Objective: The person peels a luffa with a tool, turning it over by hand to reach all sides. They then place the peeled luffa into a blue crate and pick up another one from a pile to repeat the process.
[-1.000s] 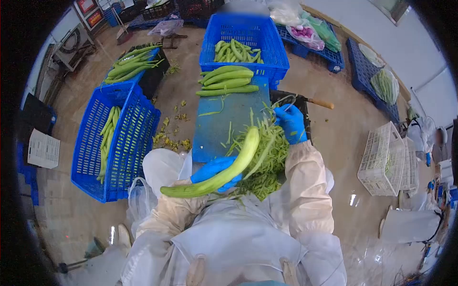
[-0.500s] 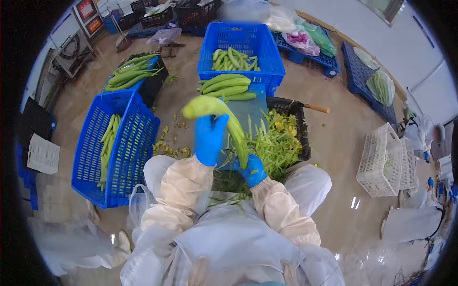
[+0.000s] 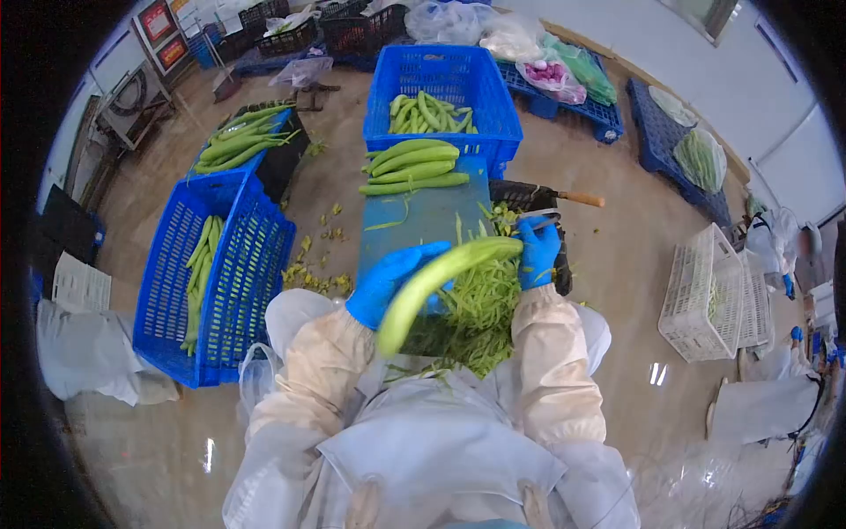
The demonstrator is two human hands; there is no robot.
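Note:
A long, curved, pale green gourd (image 3: 423, 293) lies slantwise above my lap, its near end slightly blurred. My left hand (image 3: 381, 282), in a blue glove, is closed around it from the left, with fingers passing behind it. At the gourd's far right end is my right hand (image 3: 539, 256), also gloved, closed on a slim metal peeler (image 3: 543, 214) that shows above the fingers. Beneath the gourd, green peel strips (image 3: 485, 304) are heaped up. Several whole gourds (image 3: 414, 166) rest at the far end of the blue-grey board (image 3: 379, 231).
Ahead stands a blue crate (image 3: 445, 143) holding more gourds. To the left are a tall blue crate (image 3: 167, 300) and gourds (image 3: 238, 141) on a stand. A wooden handle (image 3: 582, 199) sticks out from a black crate (image 3: 524, 194). White crates (image 3: 701, 300) stand on the right.
The gourd has swung down toward me, its thick end now at the near left. My right hand has moved up and right, and the peeler now shows in it. My left hand has lowered.

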